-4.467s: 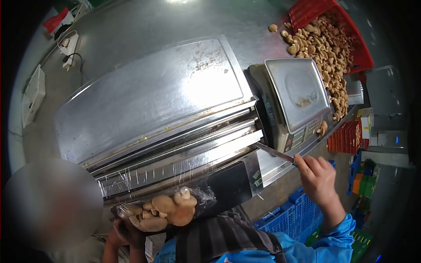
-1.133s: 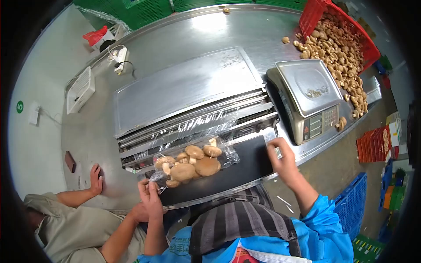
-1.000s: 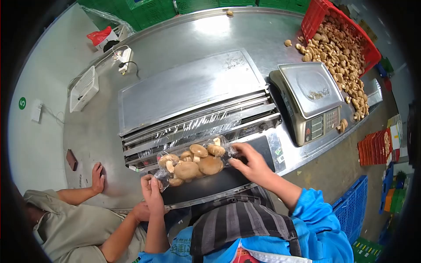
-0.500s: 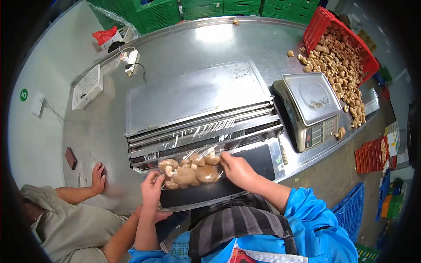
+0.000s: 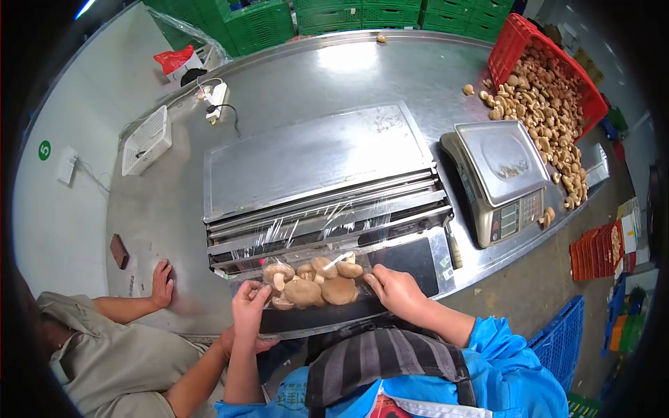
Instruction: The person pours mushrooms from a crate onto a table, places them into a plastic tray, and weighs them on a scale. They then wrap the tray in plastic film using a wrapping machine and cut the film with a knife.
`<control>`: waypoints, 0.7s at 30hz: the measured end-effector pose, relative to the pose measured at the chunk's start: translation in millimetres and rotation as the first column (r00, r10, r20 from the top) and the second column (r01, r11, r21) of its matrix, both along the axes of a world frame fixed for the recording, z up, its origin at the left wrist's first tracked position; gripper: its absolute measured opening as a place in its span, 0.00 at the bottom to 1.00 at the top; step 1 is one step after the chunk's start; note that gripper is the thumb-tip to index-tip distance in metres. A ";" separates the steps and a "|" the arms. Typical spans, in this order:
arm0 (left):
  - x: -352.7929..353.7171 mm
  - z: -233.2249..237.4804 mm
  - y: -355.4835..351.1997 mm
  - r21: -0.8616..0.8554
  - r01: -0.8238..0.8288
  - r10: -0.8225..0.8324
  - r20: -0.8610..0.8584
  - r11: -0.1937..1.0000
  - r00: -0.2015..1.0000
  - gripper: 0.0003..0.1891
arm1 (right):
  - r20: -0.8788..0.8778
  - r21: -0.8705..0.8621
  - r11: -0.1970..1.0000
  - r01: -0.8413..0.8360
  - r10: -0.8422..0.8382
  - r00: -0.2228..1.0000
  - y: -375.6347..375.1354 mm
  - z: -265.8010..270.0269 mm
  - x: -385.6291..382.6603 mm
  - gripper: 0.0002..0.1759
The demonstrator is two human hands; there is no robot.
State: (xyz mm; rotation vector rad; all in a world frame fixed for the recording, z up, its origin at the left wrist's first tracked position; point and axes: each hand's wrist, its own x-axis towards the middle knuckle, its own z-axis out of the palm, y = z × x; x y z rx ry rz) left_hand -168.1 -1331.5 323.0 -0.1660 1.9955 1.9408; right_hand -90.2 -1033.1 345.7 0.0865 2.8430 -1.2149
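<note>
A pack of brown mushrooms (image 5: 304,292) under clear plastic film lies in front of the wrapping machine (image 5: 313,167), over its dark front plate. My left hand (image 5: 249,306) is closed at the pack's left end, thumb and fingers pinching its edge. At the right end, the fingers of my right hand (image 5: 398,291) are closed on the film's edge, slightly away from the mushrooms. Wrinkled stretch film (image 5: 341,217) runs from the pack back over the machine's rollers. Any tray beneath the mushrooms is hidden.
Right of the machine stands a weighing scale (image 5: 498,174). Beyond it, a tipped red crate (image 5: 512,52) spills loose mushrooms (image 5: 540,104) across the metal table (image 5: 293,90). A co-worker's hand (image 5: 162,284) rests at the left, near a white basket (image 5: 148,143) and power strip (image 5: 217,101).
The view has shifted slightly. My right hand has moved a little right and toward me, farther from the mushrooms, and the pack has shifted slightly right. My left hand stays at its left end.
</note>
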 end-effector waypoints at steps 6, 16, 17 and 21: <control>5.5 -4.6 5.6 0.002 -0.033 0.033 -0.056 0.999 0.998 0.06 | -0.003 -0.206 0.976 0.076 -0.078 0.997 13.7 0.2 3.9 0.13; 5.5 -8.8 4.4 0.000 -0.067 0.067 -0.034 0.998 0.997 0.06 | -0.113 -0.084 0.995 0.062 -0.071 0.991 22.2 23.7 -5.9 0.19; 5.3 -7.8 5.1 0.010 -0.073 0.073 -0.036 0.997 0.997 0.06 | -0.163 0.072 0.997 0.028 -0.016 0.987 26.2 33.6 -10.1 0.32; 5.1 -3.8 8.8 0.029 -0.073 0.074 -0.026 0.997 0.997 0.06 | -0.163 0.335 0.942 0.016 0.041 0.986 33.9 37.1 -26.9 0.31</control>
